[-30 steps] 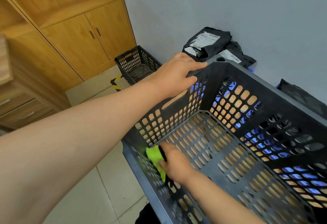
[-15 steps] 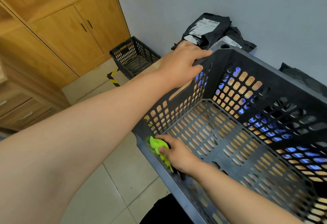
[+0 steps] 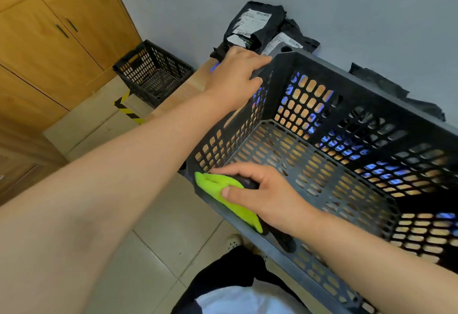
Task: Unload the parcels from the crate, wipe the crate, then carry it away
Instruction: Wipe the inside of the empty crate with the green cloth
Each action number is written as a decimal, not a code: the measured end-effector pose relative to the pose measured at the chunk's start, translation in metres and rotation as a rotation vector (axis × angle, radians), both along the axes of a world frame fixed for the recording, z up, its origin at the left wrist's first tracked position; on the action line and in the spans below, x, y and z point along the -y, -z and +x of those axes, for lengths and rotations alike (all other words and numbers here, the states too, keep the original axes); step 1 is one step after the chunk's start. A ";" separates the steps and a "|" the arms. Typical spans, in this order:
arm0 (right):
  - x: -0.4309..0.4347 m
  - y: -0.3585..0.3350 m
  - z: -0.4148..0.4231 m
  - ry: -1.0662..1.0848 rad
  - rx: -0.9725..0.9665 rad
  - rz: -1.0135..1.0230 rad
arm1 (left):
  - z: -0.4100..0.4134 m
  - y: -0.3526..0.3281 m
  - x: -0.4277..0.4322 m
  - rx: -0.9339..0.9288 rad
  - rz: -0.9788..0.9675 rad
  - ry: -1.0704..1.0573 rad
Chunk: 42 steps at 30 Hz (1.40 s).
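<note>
Left hand is clamped on the far-left corner rim of the big dark crate, fingers curled over the edge. Right hand is down at the near-left corner, thumb and fingers pinning a lime-green cloth against the near wall's rim. Something dark pokes out under the heel of that hand, and I can't tell whether it is part of the cloth.

The crate sits on the wooden table with nothing inside it. Its right end runs out of frame. Blue patches show through the holes of the far wall, too broken up to identify.

Two black labelled parcels lean on the wall behind the crate's corner, the lower one half hidden. Another dark parcel peeks over the far rim. A smaller black basket stands on the floor beside the wooden cabinet.
</note>
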State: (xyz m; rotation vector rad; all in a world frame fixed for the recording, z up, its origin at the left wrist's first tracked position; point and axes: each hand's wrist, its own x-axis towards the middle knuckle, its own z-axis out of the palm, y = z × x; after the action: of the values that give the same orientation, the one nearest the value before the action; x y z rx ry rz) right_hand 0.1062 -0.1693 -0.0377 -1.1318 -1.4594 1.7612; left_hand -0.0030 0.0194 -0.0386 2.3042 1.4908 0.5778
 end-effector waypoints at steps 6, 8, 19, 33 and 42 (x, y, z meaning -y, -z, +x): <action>0.013 0.007 0.009 -0.035 0.108 0.019 | 0.004 -0.002 0.004 -0.183 0.153 -0.006; 0.010 0.024 0.010 -0.057 0.172 -0.008 | 0.007 -0.003 0.005 -0.300 0.232 0.011; 0.001 0.118 0.012 -0.197 0.410 -0.082 | 0.032 0.005 0.021 -0.419 0.271 -0.109; 0.001 0.158 0.016 -0.204 0.503 -0.263 | 0.042 0.013 0.029 -0.581 0.322 -0.226; 0.008 0.086 0.042 -0.238 0.297 -0.244 | 0.046 0.016 0.027 -0.585 0.389 -0.203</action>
State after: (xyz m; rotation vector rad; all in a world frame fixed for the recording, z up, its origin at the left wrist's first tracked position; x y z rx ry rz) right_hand 0.1484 -0.1775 -0.1236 -1.4450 -1.6401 2.0462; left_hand 0.0428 -0.0072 -0.0542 2.8026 2.0425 0.2625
